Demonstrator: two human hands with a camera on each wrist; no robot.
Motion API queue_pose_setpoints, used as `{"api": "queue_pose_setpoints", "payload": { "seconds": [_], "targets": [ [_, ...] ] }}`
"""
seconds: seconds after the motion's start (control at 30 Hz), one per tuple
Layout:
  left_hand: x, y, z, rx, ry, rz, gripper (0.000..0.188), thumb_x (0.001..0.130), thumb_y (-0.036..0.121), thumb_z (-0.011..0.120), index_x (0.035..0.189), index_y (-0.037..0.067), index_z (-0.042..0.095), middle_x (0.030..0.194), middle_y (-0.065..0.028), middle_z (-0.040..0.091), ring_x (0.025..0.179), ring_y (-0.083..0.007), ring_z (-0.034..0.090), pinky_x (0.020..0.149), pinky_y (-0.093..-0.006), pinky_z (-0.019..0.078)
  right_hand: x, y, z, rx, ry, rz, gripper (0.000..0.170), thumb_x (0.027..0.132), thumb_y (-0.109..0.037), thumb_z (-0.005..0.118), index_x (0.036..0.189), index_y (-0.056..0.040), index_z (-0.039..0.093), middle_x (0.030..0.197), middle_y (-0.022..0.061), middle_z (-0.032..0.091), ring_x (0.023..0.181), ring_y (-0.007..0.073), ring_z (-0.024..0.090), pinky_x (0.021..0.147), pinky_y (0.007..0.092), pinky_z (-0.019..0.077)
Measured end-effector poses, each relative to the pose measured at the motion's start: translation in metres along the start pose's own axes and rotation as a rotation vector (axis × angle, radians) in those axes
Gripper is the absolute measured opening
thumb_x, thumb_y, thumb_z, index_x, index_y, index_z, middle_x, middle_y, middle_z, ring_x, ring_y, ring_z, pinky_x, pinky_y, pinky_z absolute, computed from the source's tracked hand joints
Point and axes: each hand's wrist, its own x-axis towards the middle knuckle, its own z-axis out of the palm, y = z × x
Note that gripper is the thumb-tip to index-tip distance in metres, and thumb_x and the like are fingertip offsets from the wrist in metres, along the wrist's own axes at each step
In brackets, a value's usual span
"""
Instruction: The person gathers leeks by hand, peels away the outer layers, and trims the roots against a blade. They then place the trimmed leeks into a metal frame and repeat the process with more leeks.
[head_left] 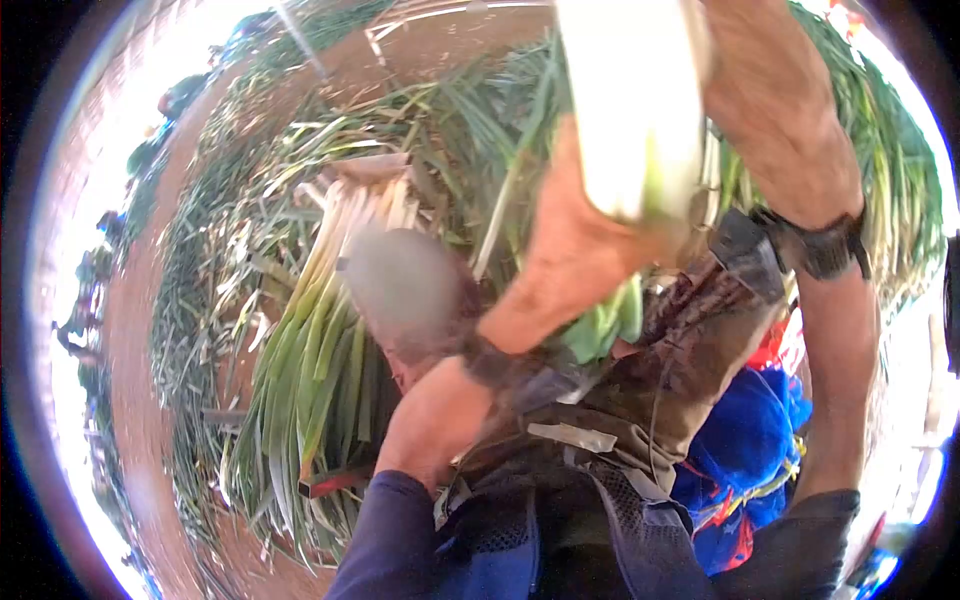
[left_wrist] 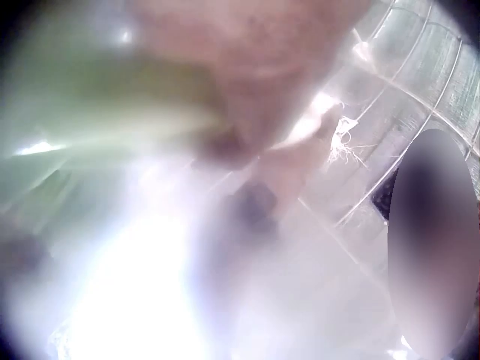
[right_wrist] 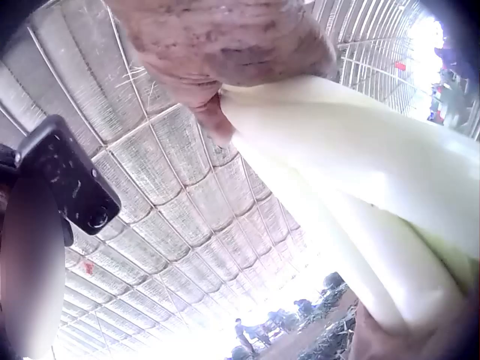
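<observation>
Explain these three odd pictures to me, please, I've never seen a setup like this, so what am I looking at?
There are no robot arms here, just two bare hands. The widest picture comes from a camera worn on the head, looking forward and down. The other two come from cameras worn on the wrists: the left one is mostly blur, while the right one looks up past the hand to a ribbed roof.

The left hand and right hand both grip thick white stalks, which look like leeks. In the head view, a bundle of similar plants lies to the left, and green leaves are strewn over brown ground.
</observation>
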Motion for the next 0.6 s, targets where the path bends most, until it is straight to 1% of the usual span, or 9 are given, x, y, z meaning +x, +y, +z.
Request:
{"api": "queue_pose_setpoints", "payload": {
  "seconds": [0.03,0.07,0.1,0.17,0.2,0.3,0.37,0.47,0.6],
  "targets": [
    [0.001,0.003,-0.004,0.006,0.019,0.003,0.082,0.060,0.006,0.081,0.130,0.000,0.040,0.111,-0.0116,0.054,0.104,-0.0252,0.059,0.093,-0.0394,0.0538,0.006,0.048,-0.014,-0.191,-0.115,-0.438,0.032,0.092,-0.005,0.063,0.124,-0.0035,0.062,0.112,0.0107,0.070,0.086,0.0156,0.068,0.072,0.0250,0.0570],
    [0.000,0.000,-0.011,0.134,0.019,0.046,0.082,0.060,0.006,0.082,0.130,-0.001,0.039,0.114,-0.0100,0.054,0.104,-0.0225,0.058,0.092,-0.0358,0.0516,0.020,-0.016,-0.009,-0.512,-0.353,0.331,0.031,0.093,-0.008,0.062,0.124,-0.0115,0.064,0.120,0.0041,0.069,0.096,0.0130,0.068,0.073,0.0245,0.0542],
    [-0.003,0.012,-0.007,-0.005,0.030,0.022,0.082,0.059,0.006,0.085,0.128,0.000,0.041,0.115,-0.0087,0.054,0.105,-0.0201,0.056,0.092,-0.0339,0.0493,0.019,-0.005,-0.008,-0.526,-0.357,0.336,0.031,0.093,-0.008,0.062,0.124,-0.0115,0.064,0.120,0.0041,0.069,0.096,0.0130,0.068,0.073,0.0245,0.0542],
    [-0.012,0.029,-0.006,-0.024,0.096,0.096,0.077,0.059,0.005,0.086,0.124,0.000,0.044,0.112,-0.0084,0.056,0.102,-0.0184,0.056,0.092,-0.0342,0.0493,0.014,0.030,-0.004,-0.869,-0.036,-0.428,0.032,0.094,-0.008,0.062,0.124,-0.0176,0.065,0.121,-0.0007,0.069,0.096,0.0103,0.068,0.081,0.0276,0.0499],
    [-0.014,0.030,-0.008,-0.029,0.089,0.100,0.077,0.059,0.005,0.086,0.124,0.000,0.044,0.112,-0.0084,0.056,0.102,-0.0184,0.056,0.092,-0.0342,0.0493,0.020,0.014,-0.001,-0.994,-0.065,-0.386,0.035,0.093,-0.008,0.063,0.127,-0.0151,0.063,0.121,0.0015,0.069,0.097,0.0127,0.067,0.087,0.0309,0.0452],
    [-0.021,0.026,-0.012,0.021,0.109,0.029,0.073,0.061,0.003,0.084,0.123,0.000,0.045,0.111,-0.0084,0.057,0.101,-0.0172,0.057,0.090,-0.0335,0.0496,0.020,-0.014,-0.006,-0.829,-0.190,-0.327,0.040,0.092,-0.004,0.061,0.131,-0.0113,0.059,0.126,0.0018,0.067,0.107,0.0144,0.063,0.091,0.0372,0.0436],
    [-0.017,0.019,-0.013,0.101,0.173,0.292,0.046,0.066,-0.004,0.084,0.107,-0.002,0.061,0.105,-0.0105,0.066,0.087,-0.0176,0.067,0.073,-0.0306,0.0591,0.031,-0.037,-0.006,-0.803,-0.323,-0.270,0.046,0.093,-0.012,0.063,0.138,-0.0090,0.052,0.133,0.0057,0.061,0.118,0.0179,0.057,0.097,0.0411,0.0425],
    [-0.020,0.011,-0.021,0.198,0.205,0.332,0.038,0.069,-0.006,0.081,0.103,-0.001,0.064,0.098,-0.0095,0.069,0.082,-0.0168,0.068,0.070,-0.0293,0.0584,0.041,-0.057,-0.009,-0.761,-0.568,-0.113,0.058,0.094,-0.023,0.063,0.145,-0.0064,0.041,0.142,0.0111,0.053,0.130,0.0233,0.050,0.105,0.0455,0.0407],
    [-0.015,0.044,-0.026,0.150,0.353,0.582,0.027,0.071,-0.005,0.080,0.094,0.002,0.068,0.087,-0.0077,0.070,0.075,-0.0153,0.067,0.065,-0.0274,0.0556,0.061,-0.070,-0.019,-0.683,-0.555,0.079,0.064,0.095,-0.030,0.062,0.147,-0.0056,0.036,0.144,0.0141,0.049,0.132,0.0271,0.048,0.107,0.0466,0.0390]
  ]
}}
